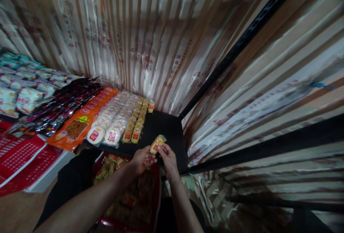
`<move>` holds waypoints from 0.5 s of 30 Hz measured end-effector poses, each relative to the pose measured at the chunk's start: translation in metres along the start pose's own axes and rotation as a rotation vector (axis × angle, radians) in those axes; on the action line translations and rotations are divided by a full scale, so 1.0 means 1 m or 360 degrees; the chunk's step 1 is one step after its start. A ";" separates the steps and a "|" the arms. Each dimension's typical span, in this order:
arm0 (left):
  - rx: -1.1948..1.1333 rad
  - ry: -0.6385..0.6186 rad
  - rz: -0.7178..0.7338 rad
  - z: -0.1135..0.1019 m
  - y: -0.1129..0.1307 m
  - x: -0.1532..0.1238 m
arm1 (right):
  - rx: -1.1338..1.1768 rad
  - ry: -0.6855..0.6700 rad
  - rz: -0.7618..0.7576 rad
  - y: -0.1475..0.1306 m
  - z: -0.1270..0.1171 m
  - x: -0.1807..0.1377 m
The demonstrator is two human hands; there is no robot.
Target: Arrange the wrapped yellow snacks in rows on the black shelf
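A small yellow snack packet [157,143] is pinched between both my hands over the black shelf [166,129]. My left hand [142,158] grips its lower left edge with closed fingers. My right hand [167,157] holds its right side, fingers closed too. To the left of the packet stands a row of the same yellow packets [137,122], lined up from front to back on the shelf.
Rows of round white wrapped cakes [113,118], orange snack packs [83,118] and dark red packs [59,107] fill the shelf to the left. Below my hands is a red container of packets [134,200]. Striped wallpaper [150,36] closes off the back and right.
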State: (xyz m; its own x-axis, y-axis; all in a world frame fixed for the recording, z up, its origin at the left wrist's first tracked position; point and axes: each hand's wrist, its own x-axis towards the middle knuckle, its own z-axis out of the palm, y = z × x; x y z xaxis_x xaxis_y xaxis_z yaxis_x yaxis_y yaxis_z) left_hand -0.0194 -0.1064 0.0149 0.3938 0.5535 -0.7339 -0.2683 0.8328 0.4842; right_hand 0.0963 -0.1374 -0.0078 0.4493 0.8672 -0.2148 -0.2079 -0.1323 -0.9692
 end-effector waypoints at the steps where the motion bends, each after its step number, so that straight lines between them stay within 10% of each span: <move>1: -0.0018 0.0046 0.0054 0.004 0.002 0.001 | 0.0001 0.0026 -0.0016 0.000 0.001 0.007; 15: 0.0395 0.0267 0.0707 0.046 0.029 0.049 | -0.0215 0.0072 -0.0131 0.003 0.029 0.110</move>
State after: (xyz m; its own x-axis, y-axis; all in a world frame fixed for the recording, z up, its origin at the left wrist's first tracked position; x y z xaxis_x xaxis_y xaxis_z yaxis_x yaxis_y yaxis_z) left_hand 0.0327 -0.0550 0.0154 0.1384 0.8613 -0.4888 -0.1530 0.5062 0.8487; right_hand 0.1202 -0.0286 -0.0304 0.4991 0.8558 -0.1364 -0.0515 -0.1279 -0.9905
